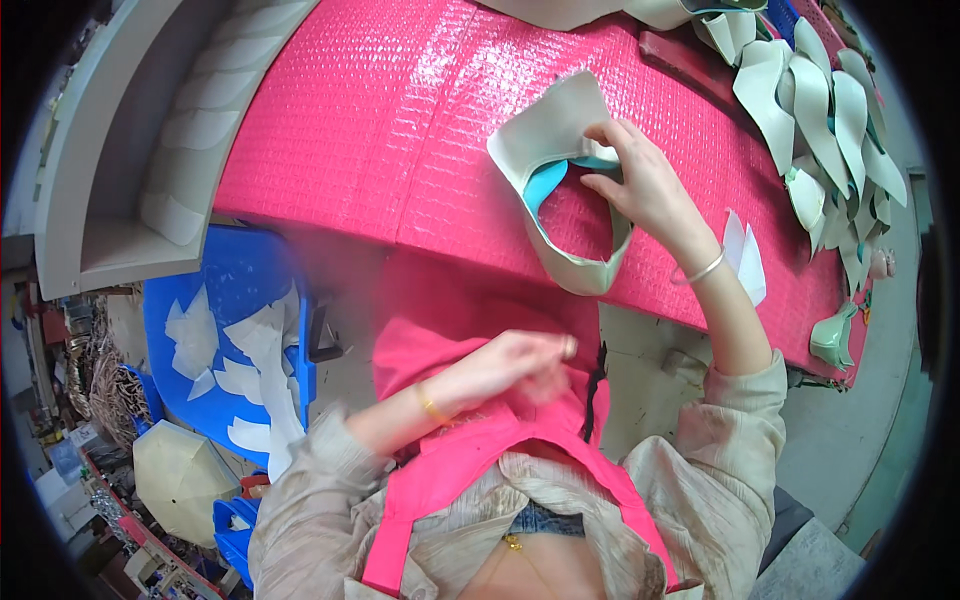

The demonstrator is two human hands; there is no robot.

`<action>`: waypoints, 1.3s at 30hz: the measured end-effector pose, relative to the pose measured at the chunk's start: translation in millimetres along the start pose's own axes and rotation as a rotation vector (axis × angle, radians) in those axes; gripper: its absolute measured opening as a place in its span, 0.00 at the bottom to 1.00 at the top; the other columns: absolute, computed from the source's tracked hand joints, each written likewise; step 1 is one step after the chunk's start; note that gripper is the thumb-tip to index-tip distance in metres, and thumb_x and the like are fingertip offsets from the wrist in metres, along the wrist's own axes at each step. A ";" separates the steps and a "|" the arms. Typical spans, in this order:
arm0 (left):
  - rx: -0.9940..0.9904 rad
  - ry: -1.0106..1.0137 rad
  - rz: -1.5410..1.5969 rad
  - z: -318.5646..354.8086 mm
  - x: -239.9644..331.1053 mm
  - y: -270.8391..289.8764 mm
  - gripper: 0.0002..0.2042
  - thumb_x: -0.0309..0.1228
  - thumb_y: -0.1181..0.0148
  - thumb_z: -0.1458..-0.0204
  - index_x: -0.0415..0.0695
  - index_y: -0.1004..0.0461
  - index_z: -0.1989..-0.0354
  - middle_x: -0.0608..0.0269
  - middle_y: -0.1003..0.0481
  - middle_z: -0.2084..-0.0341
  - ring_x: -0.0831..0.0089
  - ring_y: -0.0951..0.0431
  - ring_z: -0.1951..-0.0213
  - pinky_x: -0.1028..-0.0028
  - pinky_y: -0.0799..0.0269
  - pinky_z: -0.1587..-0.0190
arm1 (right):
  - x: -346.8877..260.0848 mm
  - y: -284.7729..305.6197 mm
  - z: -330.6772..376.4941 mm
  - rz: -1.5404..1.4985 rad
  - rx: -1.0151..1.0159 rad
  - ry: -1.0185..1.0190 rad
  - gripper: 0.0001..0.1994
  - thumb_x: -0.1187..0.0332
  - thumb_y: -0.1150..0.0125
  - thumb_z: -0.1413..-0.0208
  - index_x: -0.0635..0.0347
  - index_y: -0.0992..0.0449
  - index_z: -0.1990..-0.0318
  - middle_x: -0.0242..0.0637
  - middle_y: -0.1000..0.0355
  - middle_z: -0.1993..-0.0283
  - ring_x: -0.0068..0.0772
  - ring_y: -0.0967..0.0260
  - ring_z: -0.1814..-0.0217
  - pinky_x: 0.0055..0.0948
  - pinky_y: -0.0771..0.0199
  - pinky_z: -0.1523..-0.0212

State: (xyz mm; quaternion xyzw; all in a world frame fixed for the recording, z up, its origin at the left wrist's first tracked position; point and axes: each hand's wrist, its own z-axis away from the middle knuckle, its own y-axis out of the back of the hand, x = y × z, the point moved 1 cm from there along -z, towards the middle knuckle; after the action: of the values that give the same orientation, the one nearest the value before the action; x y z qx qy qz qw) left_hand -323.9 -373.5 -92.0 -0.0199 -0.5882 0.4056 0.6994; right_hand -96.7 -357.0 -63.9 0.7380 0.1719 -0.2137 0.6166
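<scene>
A white shoe upper with teal lining lies at the near edge of the pink-covered table, its looped back part hanging toward me. Over its opening is my right hand, thumb and index finger curved and apart, a gap showing between them. The fingertips are at the upper's inner edge; whether they press on it is unclear. My left hand is in front of my pink apron, away from the table. Motion smears its fingers, and nothing in it can be made out.
Several pale uppers are heaped at the table's right side, near white pieces and a light green upper. At left, a grey rack holds pale pieces. Below it are a blue bin with white scraps and a beige umbrella.
</scene>
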 end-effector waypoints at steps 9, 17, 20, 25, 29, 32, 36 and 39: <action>0.468 -0.542 -1.253 -153.0 99.9 47.4 0.14 0.38 0.40 0.56 0.37 0.28 0.76 0.55 0.28 0.82 0.65 0.27 0.78 0.69 0.34 0.74 | -11.5 -6.6 -4.9 0.575 -0.047 0.440 0.05 0.77 0.46 0.60 0.61 0.33 0.72 0.38 0.35 0.72 0.35 0.32 0.70 0.29 0.30 0.72; 0.351 -0.454 -1.163 -156.8 110.6 21.1 0.12 0.35 0.46 0.51 0.35 0.30 0.74 0.54 0.29 0.83 0.70 0.29 0.81 0.71 0.34 0.76 | -9.0 17.2 19.8 0.129 0.150 0.105 0.13 0.80 0.45 0.62 0.62 0.33 0.64 0.39 0.34 0.67 0.35 0.33 0.68 0.25 0.31 0.69; 0.377 -0.325 -1.005 -164.3 107.5 52.3 0.12 0.36 0.45 0.52 0.37 0.29 0.74 0.55 0.29 0.83 0.70 0.29 0.80 0.69 0.33 0.75 | 9.9 9.0 20.0 0.117 0.219 0.380 0.13 0.82 0.46 0.62 0.62 0.29 0.65 0.36 0.31 0.70 0.32 0.31 0.70 0.24 0.30 0.66; 0.388 -0.586 -1.488 -153.8 107.9 49.4 0.18 0.42 0.37 0.58 0.36 0.30 0.72 0.55 0.28 0.81 0.64 0.26 0.77 0.68 0.31 0.72 | 28.8 16.1 24.3 -0.816 0.113 -0.322 0.06 0.80 0.51 0.51 0.66 0.30 0.65 0.29 0.30 0.68 0.18 0.34 0.67 0.20 0.33 0.63; 0.230 -0.689 -1.557 -105.8 121.4 -14.5 0.22 0.47 0.36 0.62 0.39 0.30 0.69 0.54 0.28 0.73 0.63 0.27 0.70 0.68 0.32 0.67 | 20.7 14.7 19.0 -0.435 0.095 -0.156 0.10 0.81 0.51 0.57 0.64 0.29 0.65 0.37 0.31 0.70 0.27 0.33 0.69 0.25 0.32 0.65; 0.099 -0.642 -1.977 -90.2 95.2 -28.3 0.18 0.44 0.37 0.64 0.41 0.30 0.72 0.60 0.29 0.74 0.67 0.29 0.66 0.70 0.35 0.65 | 3.5 18.4 11.1 -0.007 0.032 0.019 0.10 0.82 0.52 0.61 0.62 0.30 0.68 0.46 0.33 0.70 0.46 0.32 0.68 0.36 0.33 0.66; 0.173 -0.697 -2.257 -90.7 77.5 -7.1 0.10 0.30 0.43 0.65 0.44 0.33 0.72 0.64 0.32 0.76 0.70 0.31 0.65 0.72 0.38 0.65 | 9.5 17.0 12.3 -0.089 0.015 -0.009 0.09 0.81 0.52 0.62 0.62 0.30 0.69 0.43 0.34 0.72 0.46 0.33 0.69 0.38 0.33 0.67; 0.199 -0.709 -2.196 -101.7 71.3 -2.9 0.07 0.27 0.46 0.64 0.44 0.34 0.73 0.64 0.32 0.77 0.69 0.30 0.67 0.71 0.38 0.67 | 0.3 7.6 11.4 0.113 0.076 0.062 0.10 0.82 0.52 0.63 0.61 0.30 0.69 0.43 0.33 0.72 0.45 0.32 0.69 0.38 0.33 0.68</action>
State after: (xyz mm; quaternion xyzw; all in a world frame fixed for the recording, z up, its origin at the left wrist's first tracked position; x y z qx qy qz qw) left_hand -238.4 -287.6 -64.4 0.6717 -0.4173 -0.3929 0.4694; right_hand -93.7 -369.6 -59.4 0.7757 0.1408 -0.1621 0.5935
